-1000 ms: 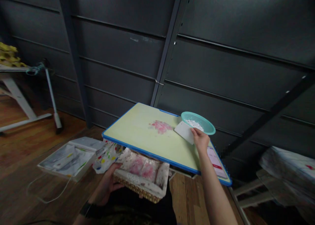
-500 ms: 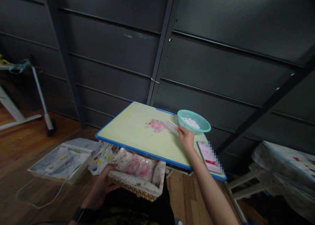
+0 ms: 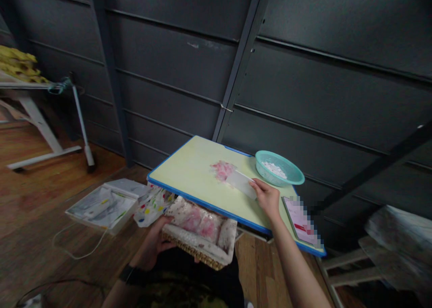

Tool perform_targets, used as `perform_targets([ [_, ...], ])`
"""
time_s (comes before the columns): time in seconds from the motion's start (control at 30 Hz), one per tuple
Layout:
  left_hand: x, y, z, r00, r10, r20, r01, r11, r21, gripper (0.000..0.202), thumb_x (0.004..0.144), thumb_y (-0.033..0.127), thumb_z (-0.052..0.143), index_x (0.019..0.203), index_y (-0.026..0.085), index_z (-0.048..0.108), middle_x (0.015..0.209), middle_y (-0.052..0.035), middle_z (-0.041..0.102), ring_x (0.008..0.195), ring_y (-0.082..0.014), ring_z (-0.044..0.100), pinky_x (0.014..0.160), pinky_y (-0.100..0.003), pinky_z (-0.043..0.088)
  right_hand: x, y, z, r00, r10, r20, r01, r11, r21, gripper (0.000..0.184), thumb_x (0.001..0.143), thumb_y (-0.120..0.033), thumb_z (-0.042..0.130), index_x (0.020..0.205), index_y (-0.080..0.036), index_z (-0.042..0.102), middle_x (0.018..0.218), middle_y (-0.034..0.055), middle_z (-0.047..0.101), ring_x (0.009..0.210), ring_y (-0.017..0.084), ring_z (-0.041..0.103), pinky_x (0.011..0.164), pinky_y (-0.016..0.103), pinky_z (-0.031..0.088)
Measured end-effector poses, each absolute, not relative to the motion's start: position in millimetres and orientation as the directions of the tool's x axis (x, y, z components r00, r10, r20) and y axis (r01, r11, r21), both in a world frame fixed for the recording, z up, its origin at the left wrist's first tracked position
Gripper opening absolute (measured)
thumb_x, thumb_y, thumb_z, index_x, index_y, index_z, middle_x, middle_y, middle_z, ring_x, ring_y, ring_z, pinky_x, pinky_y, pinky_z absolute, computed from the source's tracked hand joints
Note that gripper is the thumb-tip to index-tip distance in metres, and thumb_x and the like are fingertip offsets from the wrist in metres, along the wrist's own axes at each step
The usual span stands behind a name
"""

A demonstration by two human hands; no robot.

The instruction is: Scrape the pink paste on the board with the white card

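My right hand (image 3: 265, 195) is closed on the end of a flat whitish scraper (image 3: 241, 182), which lies low over the pale yellow board (image 3: 189, 171). The scraper's far edge meets a patch of small pink and white bits (image 3: 222, 169) on the board. With my left hand (image 3: 158, 238) I grip the left side of a lined wicker basket (image 3: 199, 247), held just below the board's front edge. Pink material (image 3: 205, 227) lies inside the basket on its stained white lining. Some of my left fingers are hidden beneath it.
A turquoise plastic basket (image 3: 290, 168) with white bits stands at the board's back right. A phone-like device (image 3: 300, 222), partly pixelated, lies on the right edge. An open white box (image 3: 116, 225) sits at left beside a dotted plastic bag (image 3: 151, 207). Dark panelled wall (image 3: 175, 74) rises behind.
The scraper has moved left into the pink bits and lies flatter, and the patch looks more bunched. The view has shifted left. My left hand still holds the wicker basket.
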State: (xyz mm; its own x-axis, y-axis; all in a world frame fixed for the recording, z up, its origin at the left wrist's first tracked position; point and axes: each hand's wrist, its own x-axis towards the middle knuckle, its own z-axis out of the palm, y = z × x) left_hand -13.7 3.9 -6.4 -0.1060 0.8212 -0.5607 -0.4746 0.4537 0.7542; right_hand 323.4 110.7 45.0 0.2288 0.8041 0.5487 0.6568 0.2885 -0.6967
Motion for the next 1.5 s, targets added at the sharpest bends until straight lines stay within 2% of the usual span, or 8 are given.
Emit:
perform_targets([
  [0.3, -13, 4, -6, -0.103, 0.834, -0.542, -0.471, 0.439, 0.765, 0.031, 0.075, 0.034, 0.065, 0.103, 0.024, 0.057, 0.096, -0.0035, 0.063, 0.085, -0.0219, 0.061, 0.067, -0.036, 0.059, 325, 118, 50, 0.333, 0.805, 0.491, 0.601, 0.22, -0.769, 0.048, 0.072, -0.059, 0.065, 0.082, -0.015, 0.081, 0.087, 0.0137, 0.078, 0.074, 0.029, 0.069, 0.065, 0.035, 0.05],
  [0.5, -14, 4, -8, -0.087, 0.837, -0.54, -0.47, 0.443, 0.763, 0.034, 0.073, 0.036, 0.065, 0.103, 0.022, 0.057, 0.091, -0.0032, 0.064, 0.079, -0.0208, 0.063, 0.068, -0.037, 0.059, 295, 134, 49, 0.212, 0.909, 0.358, 0.461, 0.23, -0.857, 0.051, 0.067, -0.059, 0.071, 0.082, -0.011, 0.081, 0.078, 0.0096, 0.076, 0.069, 0.025, 0.064, 0.06, 0.032, 0.047],
  [0.7, -13, 3, -6, -0.099, 0.822, -0.56, -0.467, 0.459, 0.756, 0.031, 0.073, 0.036, 0.065, 0.099, 0.021, 0.056, 0.083, -0.0011, 0.063, 0.073, -0.0198, 0.063, 0.066, -0.036, 0.059, 276, 122, 53, 0.074, 0.959, 0.275, 0.354, 0.232, -0.906, 0.045, 0.062, -0.056, 0.077, 0.078, -0.014, 0.081, 0.079, 0.0099, 0.077, 0.066, 0.023, 0.063, 0.059, 0.032, 0.047],
  [0.9, -11, 5, -11, -0.111, 0.83, -0.547, -0.477, 0.438, 0.762, 0.026, 0.077, 0.033, 0.063, 0.1, 0.021, 0.057, 0.085, -0.0018, 0.062, 0.073, -0.0196, 0.063, 0.064, -0.037, 0.059, 280, 110, 54, 0.208, 0.928, 0.308, 0.378, 0.214, -0.901, 0.047, 0.063, -0.057, 0.077, 0.078, -0.013, 0.081, 0.077, 0.0114, 0.076, 0.065, 0.023, 0.063, 0.06, 0.033, 0.047],
  [1.07, -11, 5, -12, -0.124, 0.824, -0.553, -0.482, 0.437, 0.759, 0.02, 0.078, 0.03, 0.063, 0.095, 0.02, 0.058, 0.083, -0.0039, 0.063, 0.072, -0.0205, 0.063, 0.063, -0.036, 0.059, 268, 109, 48, 0.102, 0.958, 0.269, 0.334, 0.222, -0.916, 0.045, 0.063, -0.055, 0.078, 0.08, -0.014, 0.082, 0.079, 0.0103, 0.077, 0.067, 0.023, 0.064, 0.06, 0.032, 0.047],
  [1.27, -14, 5, -7, -0.126, 0.829, -0.545, -0.469, 0.434, 0.769, 0.029, 0.079, 0.032, 0.061, 0.106, 0.019, 0.058, 0.081, -0.0022, 0.064, 0.07, -0.0193, 0.063, 0.064, -0.035, 0.058, 264, 146, 50, 0.262, 0.9, 0.349, 0.361, 0.244, -0.9, 0.053, 0.064, -0.059, 0.073, 0.086, -0.011, 0.082, 0.082, 0.012, 0.077, 0.068, 0.025, 0.064, 0.06, 0.033, 0.047],
  [1.37, -16, 6, -8, -0.149, 0.821, -0.551, -0.454, 0.438, 0.776, 0.034, 0.079, 0.033, 0.061, 0.11, 0.018, 0.058, 0.078, -0.0024, 0.064, 0.07, -0.0199, 0.063, 0.064, -0.035, 0.058, 261, 161, 49, 0.237, 0.908, 0.346, 0.421, 0.225, -0.879, 0.056, 0.065, -0.059, 0.071, 0.088, -0.009, 0.082, 0.076, 0.0119, 0.077, 0.064, 0.023, 0.062, 0.058, 0.032, 0.046],
  [1.5, -19, 8, -11, -0.146, 0.814, -0.562, -0.469, 0.443, 0.764, 0.039, 0.076, 0.035, 0.065, 0.109, 0.016, 0.06, 0.074, -0.0028, 0.064, 0.068, -0.0213, 0.064, 0.064, -0.036, 0.059, 257, 161, 46, 0.136, 0.944, 0.3, 0.392, 0.227, -0.892, 0.057, 0.062, -0.058, 0.073, 0.088, -0.009, 0.081, 0.076, 0.0118, 0.076, 0.061, 0.021, 0.059, 0.055, 0.031, 0.044],
])
